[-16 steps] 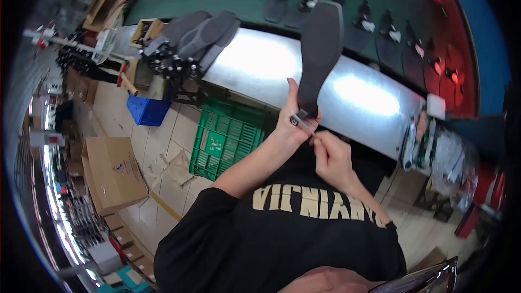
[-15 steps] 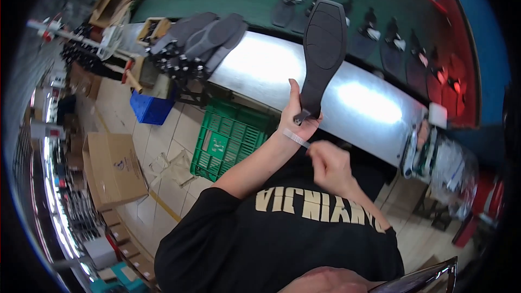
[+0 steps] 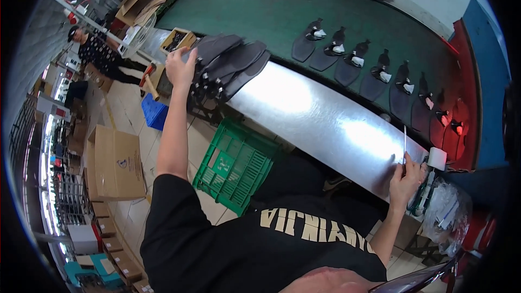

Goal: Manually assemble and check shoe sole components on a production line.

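Beside a heap of dark grey shoe soles [image 3: 239, 65] at the left of the metal bench, my left hand [image 3: 181, 69] is raised with thumb and fingers apart. No object shows between them. At the right end of the bench, my right hand [image 3: 407, 182] is closed around a thin, light-coloured rod [image 3: 405, 140] that points upward. A row of dark sandals [image 3: 351, 67], their straps wrapped with white pieces, lies on the green conveyor belt [image 3: 233, 8] beyond the bench. Straps with shiny studs [image 3: 209, 84] hang from the near side of the heap.
The shiny metal bench [image 3: 293, 103] runs along the belt. Below it stand a green plastic crate [image 3: 233, 165] and a blue bin [image 3: 154, 113]. A hammer [image 3: 149, 84] lies near the heap. A cardboard box [image 3: 116, 165] is on the floor; another person [image 3: 100, 54] stands far left.
The sole that my left hand held upright has left it, and that hand has moved left to the heap. My right hand has moved right and now holds the rod.
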Tool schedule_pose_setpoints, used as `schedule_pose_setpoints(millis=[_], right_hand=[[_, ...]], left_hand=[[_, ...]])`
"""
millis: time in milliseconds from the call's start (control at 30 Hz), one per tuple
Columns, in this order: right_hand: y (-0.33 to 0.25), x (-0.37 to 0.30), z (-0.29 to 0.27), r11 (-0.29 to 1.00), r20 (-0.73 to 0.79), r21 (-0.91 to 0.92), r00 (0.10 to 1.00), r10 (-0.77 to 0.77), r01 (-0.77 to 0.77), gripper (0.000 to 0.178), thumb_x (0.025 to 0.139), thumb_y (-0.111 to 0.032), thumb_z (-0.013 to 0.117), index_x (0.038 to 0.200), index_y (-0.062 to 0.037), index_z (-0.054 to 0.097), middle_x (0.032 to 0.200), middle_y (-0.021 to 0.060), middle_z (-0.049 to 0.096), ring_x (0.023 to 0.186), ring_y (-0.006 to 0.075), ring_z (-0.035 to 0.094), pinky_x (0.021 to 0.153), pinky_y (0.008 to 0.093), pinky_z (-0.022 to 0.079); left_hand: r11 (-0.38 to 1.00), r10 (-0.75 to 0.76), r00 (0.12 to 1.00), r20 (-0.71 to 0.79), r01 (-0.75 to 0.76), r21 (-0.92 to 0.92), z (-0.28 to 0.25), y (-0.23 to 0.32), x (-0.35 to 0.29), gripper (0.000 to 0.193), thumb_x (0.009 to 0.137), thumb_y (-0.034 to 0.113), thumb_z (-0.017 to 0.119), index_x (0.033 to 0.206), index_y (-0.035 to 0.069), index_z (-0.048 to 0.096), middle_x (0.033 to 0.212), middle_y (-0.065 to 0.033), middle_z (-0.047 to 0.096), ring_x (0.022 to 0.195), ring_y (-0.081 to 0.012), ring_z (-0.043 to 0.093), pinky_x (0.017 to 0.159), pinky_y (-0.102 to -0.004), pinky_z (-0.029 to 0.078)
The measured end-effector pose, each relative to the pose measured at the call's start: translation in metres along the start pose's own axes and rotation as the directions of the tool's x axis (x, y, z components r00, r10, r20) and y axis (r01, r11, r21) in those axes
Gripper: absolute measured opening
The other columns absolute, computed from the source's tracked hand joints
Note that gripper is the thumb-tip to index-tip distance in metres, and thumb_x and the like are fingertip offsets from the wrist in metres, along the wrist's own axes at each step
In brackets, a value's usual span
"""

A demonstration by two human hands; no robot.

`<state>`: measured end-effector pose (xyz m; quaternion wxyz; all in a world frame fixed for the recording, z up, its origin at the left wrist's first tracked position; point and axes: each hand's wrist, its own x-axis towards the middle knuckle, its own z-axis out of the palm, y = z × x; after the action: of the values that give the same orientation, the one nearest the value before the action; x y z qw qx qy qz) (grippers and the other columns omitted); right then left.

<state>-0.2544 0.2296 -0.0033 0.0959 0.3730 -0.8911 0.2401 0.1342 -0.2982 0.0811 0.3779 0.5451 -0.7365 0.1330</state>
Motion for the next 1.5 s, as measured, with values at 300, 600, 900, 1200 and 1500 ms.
schedule_pose_setpoints(millis=[300, 600, 900, 1200, 1500], right_hand=[[0.032, -0.004, 0.016, 0.987, 0.037, -0.139, 0.995, 0.092, -0.086, 0.044, 0.082, -0.006, 0.064, 0.125, -0.0107, 0.063, 0.098, 0.0146, 0.059, 0.117, 0.0425, 0.049, 0.106, 0.0525, 0.034], [0.024, 0.001, 0.012, 0.997, -0.054, -0.031, 0.996, 0.073, -0.075, 0.042, 0.084, -0.008, 0.064, 0.127, -0.0069, 0.062, 0.106, 0.0154, 0.057, 0.103, 0.0336, 0.054, 0.101, 0.0443, 0.039], [0.011, -0.005, -0.004, 0.974, -0.250, 0.218, 0.961, 0.119, -0.064, 0.032, 0.092, -0.003, 0.055, 0.122, -0.0012, 0.063, 0.114, 0.0168, 0.057, 0.103, 0.0313, 0.056, 0.093, 0.0376, 0.044], [-0.078, 0.008, 0.012, -0.262, 0.165, 0.947, 0.981, -0.103, -0.186, 0.049, 0.082, -0.013, 0.074, 0.123, 0.0003, 0.049, 0.123, 0.0155, 0.058, 0.118, 0.0208, 0.053, 0.102, 0.0359, 0.042], [-0.096, -0.007, -0.018, -0.092, 0.209, 0.971, 0.970, -0.128, -0.221, 0.028, 0.081, 0.000, 0.070, 0.097, -0.0051, 0.048, 0.099, 0.0045, 0.053, 0.090, 0.0104, 0.052, 0.080, 0.0253, 0.045]], left_hand=[[0.824, 0.333, 0.895, 0.295, -0.125, -0.553, 0.136, 0.202, -0.027, 0.049, 0.083, 0.038, 0.071, 0.118, 0.004, 0.065, 0.120, -0.0174, 0.064, 0.112, -0.0345, 0.060, 0.094, -0.0422, 0.047], [0.846, 0.286, 0.852, 0.438, -0.009, -0.534, 0.256, 0.272, -0.053, 0.040, 0.079, 0.036, 0.073, 0.113, 0.015, 0.065, 0.118, -0.0121, 0.065, 0.117, -0.0368, 0.055, 0.095, -0.0468, 0.044], [0.666, 0.138, 0.987, 0.079, -0.034, -0.745, 0.208, 0.260, -0.054, 0.027, 0.069, 0.011, 0.074, 0.095, 0.009, 0.067, 0.096, -0.0098, 0.059, 0.088, -0.0290, 0.063, 0.078, -0.0368, 0.053], [0.050, 0.630, 0.246, 0.737, 0.934, -0.354, -0.049, 0.280, -0.178, 0.033, 0.080, -0.002, 0.072, 0.112, 0.001, 0.066, 0.106, -0.0045, 0.068, 0.093, -0.0116, 0.064, 0.085, -0.0274, 0.052], [-0.169, 0.615, 0.319, 0.721, 0.946, -0.276, -0.091, 0.251, -0.237, 0.030, 0.085, -0.008, 0.062, 0.113, -0.001, 0.065, 0.124, -0.0137, 0.064, 0.104, -0.0169, 0.063, 0.090, -0.0306, 0.053]])
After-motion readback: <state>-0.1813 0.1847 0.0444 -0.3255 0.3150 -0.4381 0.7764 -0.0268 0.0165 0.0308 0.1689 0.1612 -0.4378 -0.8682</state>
